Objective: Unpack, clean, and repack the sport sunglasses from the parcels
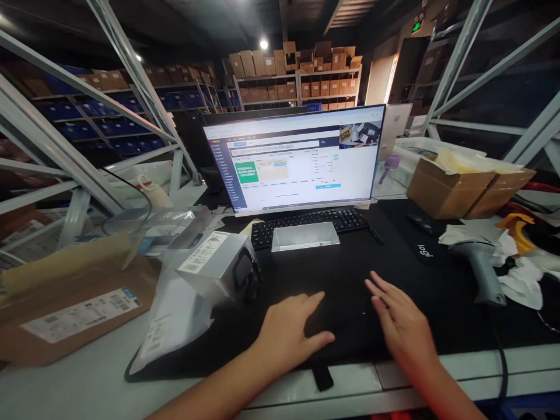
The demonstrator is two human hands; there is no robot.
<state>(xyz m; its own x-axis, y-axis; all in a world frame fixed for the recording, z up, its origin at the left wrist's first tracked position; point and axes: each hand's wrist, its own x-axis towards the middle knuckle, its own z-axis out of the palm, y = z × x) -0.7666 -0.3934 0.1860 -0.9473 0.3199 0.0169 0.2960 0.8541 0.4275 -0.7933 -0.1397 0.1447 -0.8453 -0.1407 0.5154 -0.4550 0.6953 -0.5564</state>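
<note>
My left hand lies flat on the black desk mat, fingers stretched out, holding nothing. My right hand hovers just beside it, fingers spread and empty. Left of my left hand sits a small grey product box with a white label, resting on a clear plastic bag. In front of both hands stand a black keyboard and a lit monitor on a silver stand.
A flat cardboard parcel with a shipping label lies at the left. An open cardboard box and a grey handheld scanner are at the right, among crumpled white paper. Metal racking and shelves of boxes surround the desk.
</note>
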